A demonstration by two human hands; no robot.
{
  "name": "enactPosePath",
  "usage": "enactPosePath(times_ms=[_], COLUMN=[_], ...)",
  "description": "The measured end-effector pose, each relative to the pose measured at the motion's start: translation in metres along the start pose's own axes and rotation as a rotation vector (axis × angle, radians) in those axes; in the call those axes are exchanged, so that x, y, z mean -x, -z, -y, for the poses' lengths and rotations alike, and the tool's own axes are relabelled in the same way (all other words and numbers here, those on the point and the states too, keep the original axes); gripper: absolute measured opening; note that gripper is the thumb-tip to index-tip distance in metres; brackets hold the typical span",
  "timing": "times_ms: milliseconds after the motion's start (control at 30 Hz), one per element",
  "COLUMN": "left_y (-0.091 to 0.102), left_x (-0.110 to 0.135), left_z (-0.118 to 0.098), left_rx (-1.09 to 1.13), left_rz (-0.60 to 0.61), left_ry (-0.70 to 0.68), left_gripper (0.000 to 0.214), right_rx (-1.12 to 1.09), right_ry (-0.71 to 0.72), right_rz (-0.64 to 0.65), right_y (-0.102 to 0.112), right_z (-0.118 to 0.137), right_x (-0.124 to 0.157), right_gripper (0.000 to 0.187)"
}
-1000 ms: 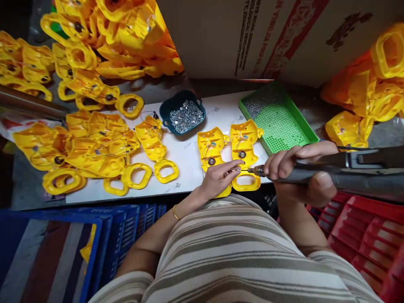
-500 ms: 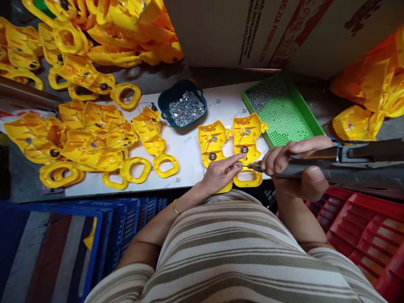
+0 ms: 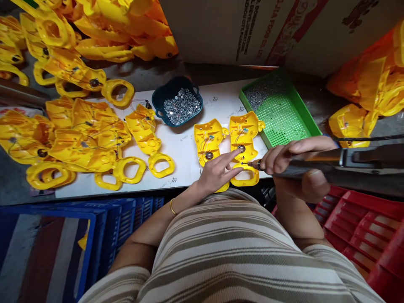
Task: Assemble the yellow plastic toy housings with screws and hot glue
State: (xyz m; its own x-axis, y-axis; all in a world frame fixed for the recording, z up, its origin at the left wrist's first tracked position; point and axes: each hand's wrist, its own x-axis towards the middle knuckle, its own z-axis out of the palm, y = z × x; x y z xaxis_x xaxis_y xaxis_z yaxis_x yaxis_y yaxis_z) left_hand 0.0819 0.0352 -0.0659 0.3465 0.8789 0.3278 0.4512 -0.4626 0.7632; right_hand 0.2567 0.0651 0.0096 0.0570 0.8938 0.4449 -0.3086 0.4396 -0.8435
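Observation:
My right hand (image 3: 296, 162) is wrapped round a dark electric screwdriver (image 3: 356, 162), held nearly level. Its thin bit points left, the tip over the lower end of a yellow plastic shell half (image 3: 242, 134), just above that shell's ring. A tiny piece, perhaps a screw, shows at the tip. My left hand (image 3: 216, 171) is open, index finger stretched to the round black part in this shell and thumb beside the bit. Beneath my left hand lies a second yellow shell half (image 3: 206, 134), partly covered. Both shells have thin wires and a small circuit board inside.
A dark teal basket (image 3: 157, 101) of screws and a green perforated tray (image 3: 304, 111) with small metal pieces stand behind the shells. More yellow shells (image 3: 85, 145) are heaped left. A cardboard box (image 3: 214, 33) rises behind. Blue crates (image 3: 116, 227) and red crates (image 3: 356, 223) flank me.
My left index finger has moved away from the bit tip up to the round black part, parting from the thumb. The screwdriver stays nearly in place; the view has shifted slightly.

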Motion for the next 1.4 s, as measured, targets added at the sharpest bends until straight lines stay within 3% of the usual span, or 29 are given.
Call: enactPosePath(times_ms=[100, 267, 400, 467, 633, 1133, 1400], left_y=[0.001, -0.006, -0.013, -0.016, -0.019, -0.019, -0.027], left_x=[0.000, 0.000, -0.003, -0.004, -0.005, -0.004, 0.000], left_z=[-0.004, -0.013, -0.015, -0.016, -0.018, -0.017, -0.011], left_rx=[-0.240, -0.423, -0.456, -0.471, -0.479, -0.395, -0.352], left_rz=[0.077, 0.487, 0.625, 0.641, 0.621, 0.612, 0.629], left_ry=[-0.126, -0.272, -0.268, -0.254, -0.240, -0.241, -0.247], left_gripper=[0.026, 0.059, 0.060, 0.051, 0.041, 0.042, 0.048], right_rx=[0.064, 0.188, 0.181, 0.138, 0.120, 0.124, 0.005], right_ry=[0.039, 0.015, 0.027, 0.060, 0.048, 0.138, 0.103], right_rz=[-0.098, -0.024, 0.011, 0.036, 0.037, 0.057, 0.204], right_y=[0.008, 0.029, 0.033, 0.034, 0.039, 0.024, 0.032], right_z=[-0.006, -0.030, -0.043, -0.049, -0.061, -0.061, -0.074], right_x=[0.000, 0.005, 0.006, 0.006, 0.008, -0.007, -0.009], right_gripper=[0.022, 0.025, 0.026, 0.020, 0.030, 0.019, 0.015])
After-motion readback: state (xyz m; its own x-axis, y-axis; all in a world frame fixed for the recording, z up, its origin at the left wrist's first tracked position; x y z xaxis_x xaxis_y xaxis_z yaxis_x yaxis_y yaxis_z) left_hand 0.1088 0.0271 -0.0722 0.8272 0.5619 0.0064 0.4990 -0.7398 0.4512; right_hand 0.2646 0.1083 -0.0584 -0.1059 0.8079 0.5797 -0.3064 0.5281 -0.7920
